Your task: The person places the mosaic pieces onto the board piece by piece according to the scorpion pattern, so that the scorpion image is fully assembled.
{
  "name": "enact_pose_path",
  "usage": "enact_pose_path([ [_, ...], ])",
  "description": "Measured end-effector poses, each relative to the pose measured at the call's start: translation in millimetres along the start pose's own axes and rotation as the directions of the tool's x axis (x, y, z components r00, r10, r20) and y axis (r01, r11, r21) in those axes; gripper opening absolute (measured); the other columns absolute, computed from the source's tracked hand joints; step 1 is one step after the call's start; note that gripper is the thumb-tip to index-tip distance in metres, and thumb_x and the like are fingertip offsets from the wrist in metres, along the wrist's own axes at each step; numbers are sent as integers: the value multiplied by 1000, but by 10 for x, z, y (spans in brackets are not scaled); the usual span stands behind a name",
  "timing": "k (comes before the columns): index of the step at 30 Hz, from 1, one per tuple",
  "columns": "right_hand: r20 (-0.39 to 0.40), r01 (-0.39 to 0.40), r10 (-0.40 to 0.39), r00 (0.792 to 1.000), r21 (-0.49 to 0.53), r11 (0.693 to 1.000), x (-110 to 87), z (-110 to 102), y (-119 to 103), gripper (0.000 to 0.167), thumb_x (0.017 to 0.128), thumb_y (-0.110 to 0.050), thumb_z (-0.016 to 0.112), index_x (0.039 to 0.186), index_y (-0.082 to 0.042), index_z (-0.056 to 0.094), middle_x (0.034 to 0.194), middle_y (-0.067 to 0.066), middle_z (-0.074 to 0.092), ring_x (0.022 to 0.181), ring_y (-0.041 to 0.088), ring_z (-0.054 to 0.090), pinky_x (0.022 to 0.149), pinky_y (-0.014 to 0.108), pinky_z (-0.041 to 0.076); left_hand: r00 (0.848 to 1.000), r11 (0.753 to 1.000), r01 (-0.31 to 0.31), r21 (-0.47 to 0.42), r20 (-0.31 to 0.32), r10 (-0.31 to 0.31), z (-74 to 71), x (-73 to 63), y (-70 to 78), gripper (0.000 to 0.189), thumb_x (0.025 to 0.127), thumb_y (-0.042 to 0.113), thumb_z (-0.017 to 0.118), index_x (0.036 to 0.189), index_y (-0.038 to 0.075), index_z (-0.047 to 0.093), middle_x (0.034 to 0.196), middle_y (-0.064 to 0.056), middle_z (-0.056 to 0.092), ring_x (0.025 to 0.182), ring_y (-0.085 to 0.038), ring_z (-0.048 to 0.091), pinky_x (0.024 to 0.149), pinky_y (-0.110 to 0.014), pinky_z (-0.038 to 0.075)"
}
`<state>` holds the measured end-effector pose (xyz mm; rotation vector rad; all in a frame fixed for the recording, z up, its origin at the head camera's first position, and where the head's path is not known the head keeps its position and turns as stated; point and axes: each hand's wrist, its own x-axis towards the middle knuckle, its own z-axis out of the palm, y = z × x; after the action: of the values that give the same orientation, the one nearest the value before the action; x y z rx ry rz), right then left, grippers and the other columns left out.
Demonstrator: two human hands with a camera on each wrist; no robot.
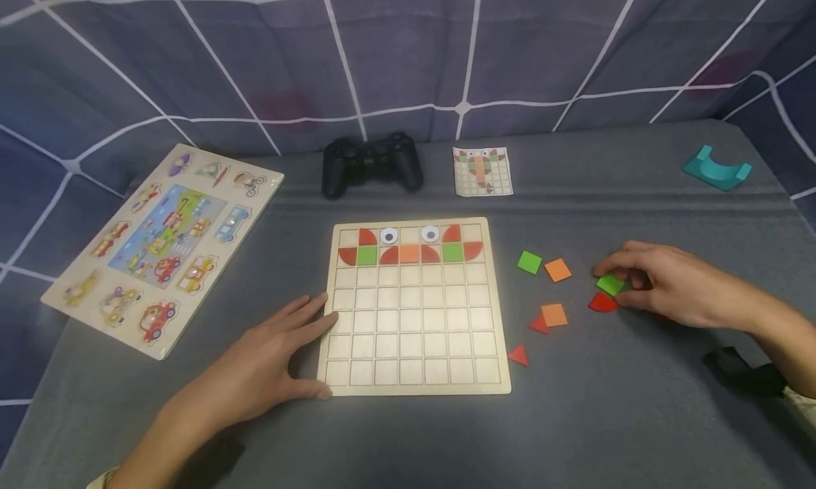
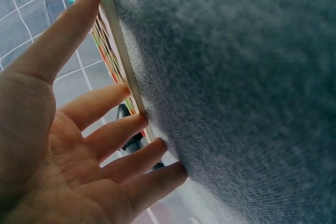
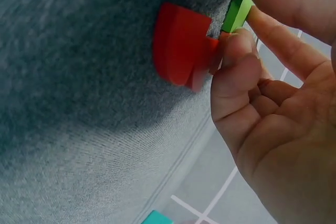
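Observation:
A pale wooden grid board (image 1: pixel 411 340) carries red quarter circles, green squares, an orange square (image 1: pixel 409 254) and two round eye pieces (image 1: pixel 430 234) in its upper rows. My left hand (image 1: pixel 255 365) rests at its left side, fingers spread and fingertips along the edge; the left wrist view shows thumb and fingertips at the rim. To the right of the board, my right hand (image 1: pixel 669 283) pinches a green square tile (image 1: pixel 610 285) between thumb and fingers. Just below that tile lies a red quarter-circle piece (image 1: pixel 602 302), and red pieces (image 3: pixel 181 45) appear large beside the fingers in the right wrist view.
Between board and right hand lie another green square (image 1: pixel 529 262), orange squares (image 1: pixel 557 270) and red triangles (image 1: pixel 519 355). Behind the board are a black game controller (image 1: pixel 372 164) and a pattern card (image 1: pixel 482 171). A vehicle puzzle (image 1: pixel 162 251) lies left; a teal curved piece (image 1: pixel 717 169) sits back right.

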<state>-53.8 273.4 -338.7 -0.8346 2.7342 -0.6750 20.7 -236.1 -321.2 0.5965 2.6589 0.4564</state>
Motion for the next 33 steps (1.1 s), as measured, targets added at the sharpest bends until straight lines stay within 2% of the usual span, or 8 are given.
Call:
enact_pose_path([
  [8,-31,40,-41,999,-34,999,-16,6,28,45,71,5,84,110,-13,69,82,-14,47,68,-2,43,56,22,38,1000,1000,15,-2,5,-15,-7,-5,11,95,65,52,87,144,13,53,157,-12,33,142,-40,29,100,-60,38],
  [15,-31,-26,24,999,-91,995,1,12,39,36,74,-3,85,105,-12,70,82,-12,48,71,0,43,57,24,38,1000,1000,21,-4,6,-21,-3,-9,20,94,64,51,88,144,13,54,157,-12,34,142,-39,29,101,-60,38],
  [21,-45,-50,46,998,-88,995,-21,2,20,28,75,-11,86,97,-18,70,81,-12,49,67,-1,45,56,23,40,1000,1000,13,2,-1,-13,6,-6,18,94,64,51,88,143,13,54,157,-12,34,142,-39,30,100,-60,39],
  [26,-74,-12,3,997,-115,993,-22,16,26,25,75,-14,86,93,-22,70,82,-15,48,66,-3,44,55,23,38,1000,1000,16,5,3,-16,6,-3,21,94,64,51,88,143,13,54,157,-12,34,142,-39,29,100,-60,39],
  [33,-141,76,-87,986,-82,994,53,36,-42,28,74,-10,86,93,-21,69,74,-17,44,63,-2,41,54,18,33,1000,1000,6,0,5,-6,-11,-1,13,95,66,56,85,144,13,53,157,-13,33,142,-40,29,100,-61,38],
])
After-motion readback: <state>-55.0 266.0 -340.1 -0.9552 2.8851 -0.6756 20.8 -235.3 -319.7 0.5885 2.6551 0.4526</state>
